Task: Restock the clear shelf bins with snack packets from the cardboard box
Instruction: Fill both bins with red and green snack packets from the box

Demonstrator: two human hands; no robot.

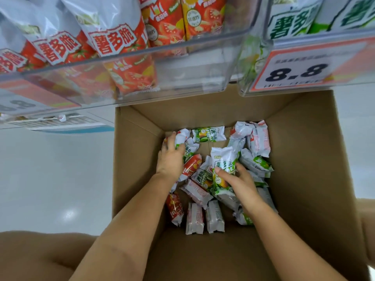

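An open cardboard box (304, 159) stands on the floor below me with several red and green snack packets loose on its bottom. My left hand (170, 159) reaches into the box's left side and curls its fingers round a green-and-white packet (182, 136). My right hand (237, 179) grips an upright green packet (223, 161) in the middle of the pile, thumb across its front. Above the box hang two clear shelf bins: the left bin (182, 78) holds red tomato packets, the right bin (261, 27) holds green ones.
A price card reading 8.8 (300, 72) fronts the right bin. White glossy floor (50, 179) lies to the left of the box. A lower white shelf edge (60, 122) shows under the left bin. My knees frame the bottom corners of the view.
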